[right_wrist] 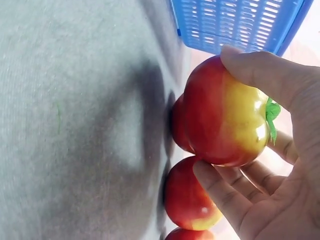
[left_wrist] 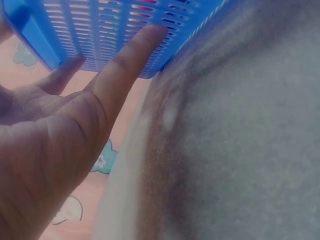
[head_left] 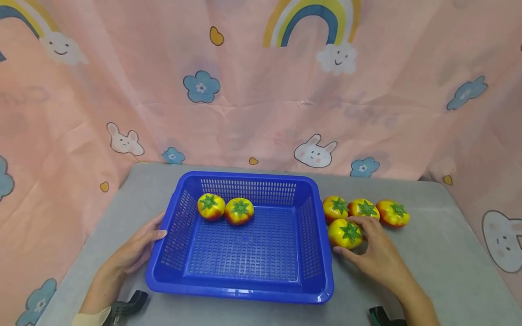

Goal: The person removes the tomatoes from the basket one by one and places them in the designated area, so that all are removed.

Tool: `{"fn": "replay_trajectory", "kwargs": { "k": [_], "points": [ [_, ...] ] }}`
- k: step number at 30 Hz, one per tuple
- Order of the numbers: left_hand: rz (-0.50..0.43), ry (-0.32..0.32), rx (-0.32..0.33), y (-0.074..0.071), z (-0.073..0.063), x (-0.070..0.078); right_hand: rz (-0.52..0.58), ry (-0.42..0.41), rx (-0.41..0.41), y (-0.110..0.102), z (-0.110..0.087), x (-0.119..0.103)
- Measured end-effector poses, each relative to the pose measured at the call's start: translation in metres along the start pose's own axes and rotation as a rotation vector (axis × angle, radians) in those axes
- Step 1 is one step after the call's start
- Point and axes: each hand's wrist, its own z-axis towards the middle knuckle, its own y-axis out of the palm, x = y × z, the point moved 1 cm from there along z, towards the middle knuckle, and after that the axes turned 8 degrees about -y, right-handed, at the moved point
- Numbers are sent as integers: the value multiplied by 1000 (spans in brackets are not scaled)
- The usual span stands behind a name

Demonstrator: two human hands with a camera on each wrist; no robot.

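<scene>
A blue plastic basket [head_left: 244, 292] stands on the table with two red-and-yellow toy tomatoes, one at its far left [head_left: 211, 207] and one beside it [head_left: 239, 211]. My left hand [head_left: 136, 246] holds the basket's left rim, thumb over the edge; in the left wrist view, fingers [left_wrist: 117, 75] lie against its slotted outer wall. To the right of the basket, my right hand [head_left: 377, 249] grips a toy tomato [head_left: 344, 234] between thumb and fingers. The right wrist view shows this tomato [right_wrist: 220, 115] held just off the table, its green leafy top partly hidden by the hand.
Behind the held tomato, three more tomatoes [head_left: 335, 208] [head_left: 364, 208] [head_left: 392, 213] sit in a row on the grey table [head_left: 432, 253]. A pink printed cloth [head_left: 253, 122] hangs behind the table. Dark wrist-mount pieces [head_left: 128, 308] show near the front edge.
</scene>
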Motion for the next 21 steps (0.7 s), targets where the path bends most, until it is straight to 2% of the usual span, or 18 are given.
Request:
{"fn": "replay_trajectory", "kwargs": {
  "k": [12, 16, 21],
  "points": [
    [-6, 18, -16, -1, 0, 1, -32, -1, -37, 3, -1, -3],
    [-1, 11, -2, 0, 0, 0, -40, 15, -55, 4, -2, -1],
    [-2, 4, 8, 0, 0, -1, -36, -6, -60, 3, -2, 2]
  ]
}}
